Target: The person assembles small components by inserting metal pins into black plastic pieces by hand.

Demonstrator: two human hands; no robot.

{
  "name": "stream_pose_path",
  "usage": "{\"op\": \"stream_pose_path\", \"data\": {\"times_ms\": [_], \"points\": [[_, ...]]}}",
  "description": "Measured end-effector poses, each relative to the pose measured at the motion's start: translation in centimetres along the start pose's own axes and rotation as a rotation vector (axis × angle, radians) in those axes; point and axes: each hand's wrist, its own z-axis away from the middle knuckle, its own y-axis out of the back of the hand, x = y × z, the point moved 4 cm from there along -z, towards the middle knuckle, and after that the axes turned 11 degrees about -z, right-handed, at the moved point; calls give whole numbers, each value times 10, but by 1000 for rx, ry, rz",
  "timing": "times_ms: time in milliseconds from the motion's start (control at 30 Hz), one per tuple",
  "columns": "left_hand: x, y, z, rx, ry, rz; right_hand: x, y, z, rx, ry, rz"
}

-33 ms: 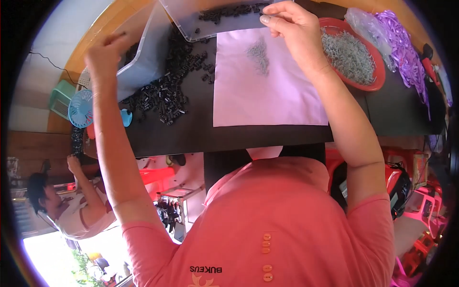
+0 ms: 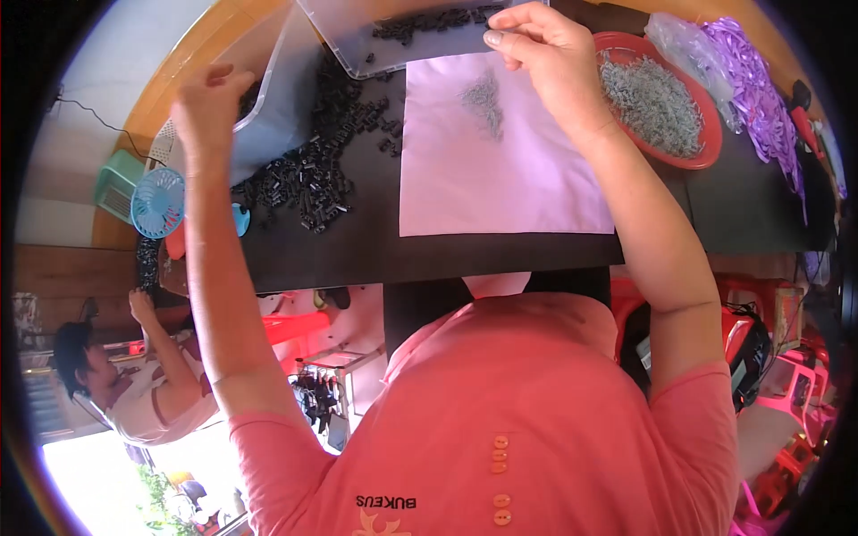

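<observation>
Nothing has visibly shifted since the earlier frame. Nearest on the black worktop [image 2: 500, 255] lies a lilac sheet [image 2: 500, 170]; left of it spreads a heap of small black parts [image 2: 313, 174]. Beyond the sheet, both hands grip a clear plastic tray [image 2: 393, 36], left hand [image 2: 207, 103] closed on its left edge, right hand [image 2: 545, 49] pinching its near rim. Right of the sheet sits a red bowl [image 2: 706, 147].

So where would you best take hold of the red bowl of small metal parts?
Probably at the near rim of the red bowl, coming from the person's right. It is shallow and heaped with small grey metal parts, so only the rim is bare. The right hand is nearest; purple ribbons crowd the far side.
</observation>
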Motion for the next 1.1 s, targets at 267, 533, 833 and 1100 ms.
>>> {"op": "stream_pose_path", "data": {"times_ms": [267, 533, 833, 1100], "points": [[174, -99, 97, -408, -333, 498, 28, 13, -4, -46, -55, 181], [187, -129, 108, -434, -276, 417, 41, 15, -2, -50, -99, 229], [180, -73, 94, -904, 315, 1398, 29, -5, 7, -228, -54, 215], [170, -64, 92, -1035, 380, 1636, 15, -27, 19, -209, -100, -102]]}}
